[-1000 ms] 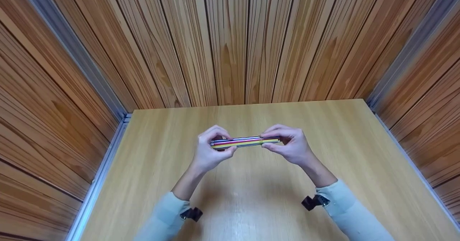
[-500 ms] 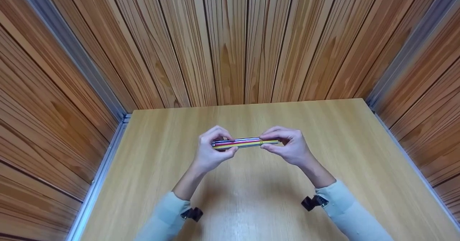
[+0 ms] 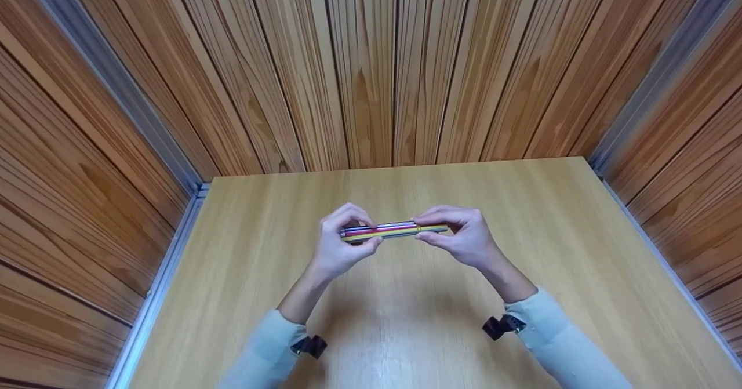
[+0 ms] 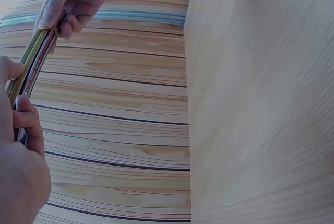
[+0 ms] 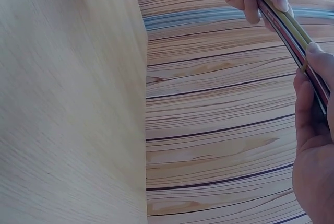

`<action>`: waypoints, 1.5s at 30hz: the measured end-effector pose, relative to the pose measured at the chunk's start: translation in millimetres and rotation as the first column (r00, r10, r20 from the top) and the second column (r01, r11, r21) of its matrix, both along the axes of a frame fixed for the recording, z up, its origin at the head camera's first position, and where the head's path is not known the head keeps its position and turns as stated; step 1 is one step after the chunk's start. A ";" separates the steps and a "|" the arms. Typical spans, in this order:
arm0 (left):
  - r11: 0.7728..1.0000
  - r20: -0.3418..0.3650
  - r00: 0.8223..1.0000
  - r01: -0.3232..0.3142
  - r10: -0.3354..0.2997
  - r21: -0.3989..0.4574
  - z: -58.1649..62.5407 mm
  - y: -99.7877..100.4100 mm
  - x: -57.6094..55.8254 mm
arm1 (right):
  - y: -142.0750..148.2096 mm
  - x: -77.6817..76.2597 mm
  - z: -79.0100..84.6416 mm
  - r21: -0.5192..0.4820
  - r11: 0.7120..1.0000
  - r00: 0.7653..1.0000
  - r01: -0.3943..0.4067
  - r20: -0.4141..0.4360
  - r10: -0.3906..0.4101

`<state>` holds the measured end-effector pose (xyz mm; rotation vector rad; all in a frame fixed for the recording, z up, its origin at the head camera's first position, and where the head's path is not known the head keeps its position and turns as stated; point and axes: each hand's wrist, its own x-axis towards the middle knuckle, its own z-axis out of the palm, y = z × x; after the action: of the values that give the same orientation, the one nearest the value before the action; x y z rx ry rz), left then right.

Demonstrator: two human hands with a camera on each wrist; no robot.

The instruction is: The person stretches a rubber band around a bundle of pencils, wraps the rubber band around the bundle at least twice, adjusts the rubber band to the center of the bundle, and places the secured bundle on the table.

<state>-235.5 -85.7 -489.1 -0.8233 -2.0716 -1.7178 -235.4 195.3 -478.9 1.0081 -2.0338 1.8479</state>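
A bundle of slim pencils (image 3: 397,230), with yellow, red, black and pale stripes showing, is held level above the table. My left hand (image 3: 341,244) grips its left end between thumb and fingers. My right hand (image 3: 468,237) pinches it toward the right end, thumb below and fingertips above. A thin yellowish rubber band (image 5: 304,67) circles the pencils right at my right fingertips. In the left wrist view, the pencils (image 4: 35,63) slant between both hands, lying close side by side. My curled left fingers hide part of the left end.
Beneath the hands spreads a light wooden table (image 3: 382,296). Wood-plank walls (image 3: 371,70) stand behind it and on both sides, with metal rails (image 3: 174,273) along the side edges. A small black camera (image 3: 310,346) sits on each sleeve cuff.
My right hand has shifted slightly left, its fingertips now a little farther along the pencils past the rubber band. The left hand has barely moved and keeps its grip.
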 end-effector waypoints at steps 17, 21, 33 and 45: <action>0.999 -0.003 1.000 0.025 -0.025 0.022 4.1 -1.3 -1.0 | 8.6 -0.3 3.3 -0.017 1.000 1.000 -0.027 -0.017 0.026; 0.999 -0.002 0.999 0.033 -0.033 0.034 5.2 -3.1 -0.9 | 9.7 -0.4 6.5 0.007 0.999 0.999 -0.037 0.003 0.037; 0.997 -0.023 0.999 0.031 -0.029 0.067 1.8 0.8 -1.1 | 1.6 4.3 3.4 -0.021 1.000 0.998 0.013 0.064 -0.012; 0.995 -0.056 0.996 0.072 -0.068 0.074 -1.6 7.7 0.3 | -6.5 8.5 3.4 0.077 0.996 0.989 0.050 0.136 -0.060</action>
<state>-235.2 -78.0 -490.7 -0.9183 -1.9518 -1.7793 -226.9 188.8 -475.5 0.8537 -2.2002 1.8756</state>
